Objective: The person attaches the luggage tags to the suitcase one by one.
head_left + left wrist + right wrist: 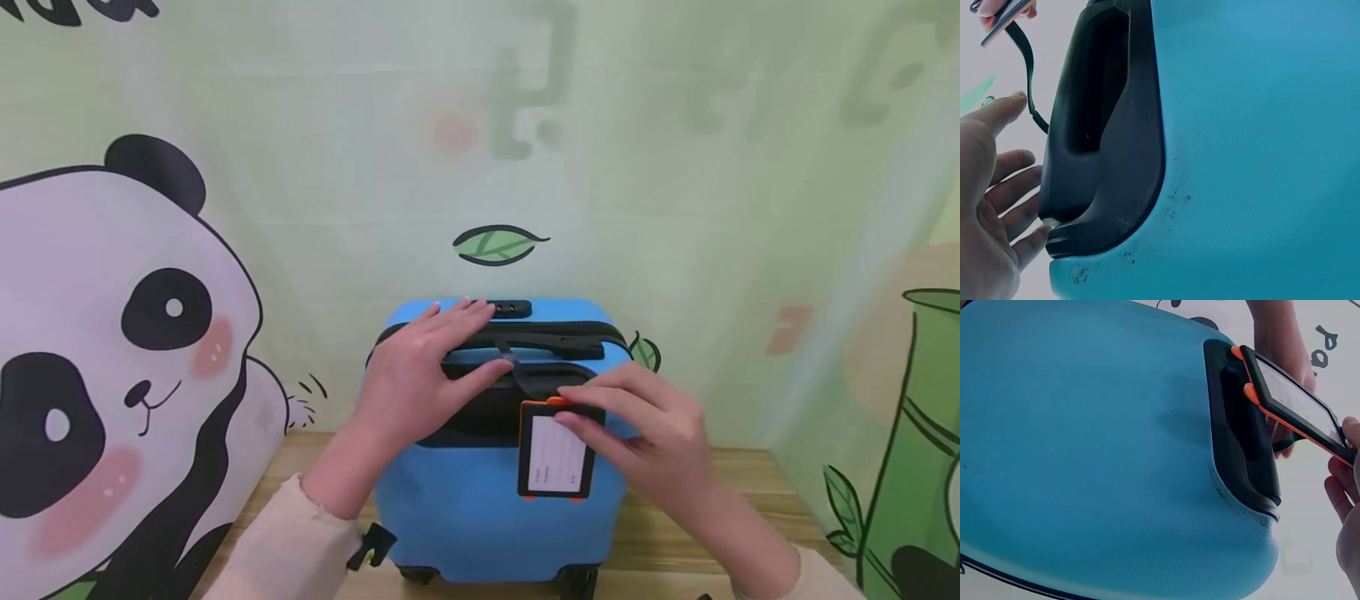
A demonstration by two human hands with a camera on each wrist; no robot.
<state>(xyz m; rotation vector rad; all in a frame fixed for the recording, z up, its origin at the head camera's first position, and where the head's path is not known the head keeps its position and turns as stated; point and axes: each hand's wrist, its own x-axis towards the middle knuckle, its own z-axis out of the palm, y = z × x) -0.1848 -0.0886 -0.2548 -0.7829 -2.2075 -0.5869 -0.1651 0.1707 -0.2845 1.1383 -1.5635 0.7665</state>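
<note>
My right hand pinches the tag; my left hand, fingers spread, blocks part of the case, near 1 printed panda.

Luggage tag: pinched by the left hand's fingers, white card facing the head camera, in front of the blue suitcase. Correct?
Wrong hand: the head view shows the right hand pinching the luggage tag. Its white card does face the head camera, in front of the blue suitcase.

2 cream sleeves – a black fitting beside the left one.
</note>
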